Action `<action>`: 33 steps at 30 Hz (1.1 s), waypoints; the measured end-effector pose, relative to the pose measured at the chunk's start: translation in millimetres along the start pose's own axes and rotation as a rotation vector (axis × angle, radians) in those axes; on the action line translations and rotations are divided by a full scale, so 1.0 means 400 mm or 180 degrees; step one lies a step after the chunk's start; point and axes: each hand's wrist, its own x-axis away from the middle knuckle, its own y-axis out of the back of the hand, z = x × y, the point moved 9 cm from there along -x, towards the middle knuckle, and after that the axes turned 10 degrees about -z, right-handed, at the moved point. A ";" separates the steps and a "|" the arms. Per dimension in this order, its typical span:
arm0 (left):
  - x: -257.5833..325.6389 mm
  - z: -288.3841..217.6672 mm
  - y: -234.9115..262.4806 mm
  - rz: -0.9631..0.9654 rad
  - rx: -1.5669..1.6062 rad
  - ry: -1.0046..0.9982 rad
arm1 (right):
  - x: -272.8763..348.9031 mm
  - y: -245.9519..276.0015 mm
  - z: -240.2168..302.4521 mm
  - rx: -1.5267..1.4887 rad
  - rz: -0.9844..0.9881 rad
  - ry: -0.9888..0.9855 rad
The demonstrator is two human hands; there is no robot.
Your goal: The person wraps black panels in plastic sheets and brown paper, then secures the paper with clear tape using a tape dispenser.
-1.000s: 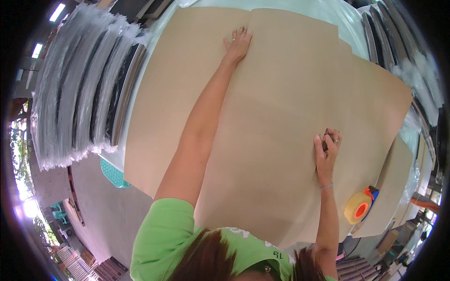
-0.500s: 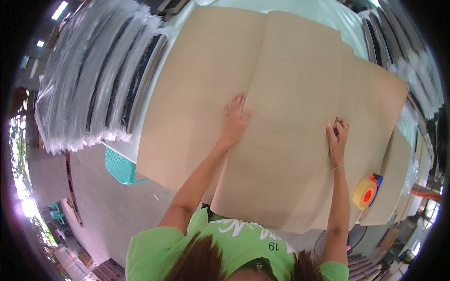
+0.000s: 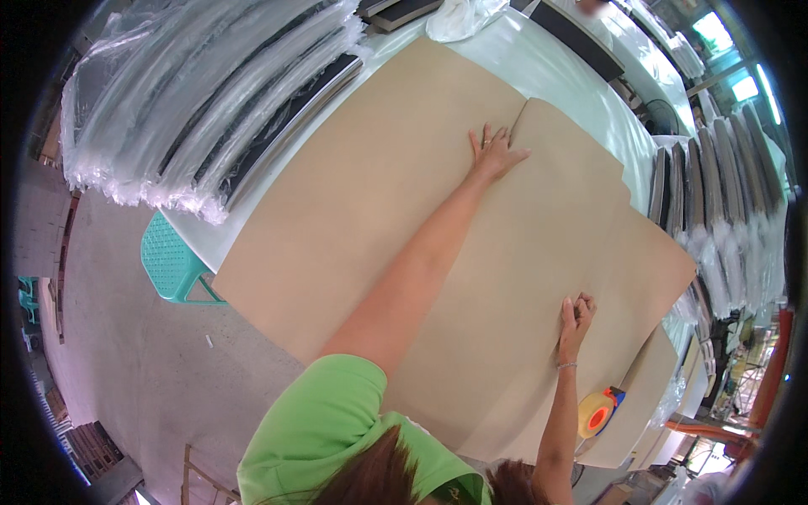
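A large sheet of brown kraft paper [image 3: 353,210] covers the table in front of me, with a folded or overlapping layer on its right part. My left hand [image 3: 498,157] lies flat with fingers spread at the far end of the long crease. Nearer to me and to the right, my right hand [image 3: 577,326] rests on the paper with its fingers curled closed; whatever they hold, if anything, is hidden. A tape dispenser [image 3: 597,414] with a yellowish roll and an orange hub lies on the paper beside my right forearm.
Plastic-wrapped dark panels [image 3: 210,101] are stacked on the left, and a row of more wrapped panels [image 3: 715,185] stands at the right. Beneath the table's left edge is a green plastic stool [image 3: 168,261]. A clear plastic bag [image 3: 463,18] lies at the far edge.
My left hand has slid away from me along the crease to its far end, fingers now spread wider. My right hand stays curled near the paper's right part. The view has turned and shifted.
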 end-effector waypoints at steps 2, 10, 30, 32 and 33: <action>0.020 0.019 -0.001 -0.0009 0.0029 -0.0014 | -0.001 -0.003 -0.010 -0.0312 -0.0071 -0.0310; 0.387 0.070 0.095 0.0221 0.0020 -0.0146 | -0.004 0.008 -0.040 -0.0256 -0.0122 -0.0344; 0.651 -0.169 0.122 0.0693 -0.1012 -0.2024 | -0.015 0.012 0.000 0.0143 -0.0163 0.0130; 0.582 -0.223 -0.007 0.0859 -0.1041 -0.2388 | -0.018 0.008 0.015 0.0072 -0.0179 0.0196; 0.566 -0.246 -0.058 0.0994 -0.1184 -0.2524 | -0.020 0.009 0.022 0.0042 -0.0183 0.0234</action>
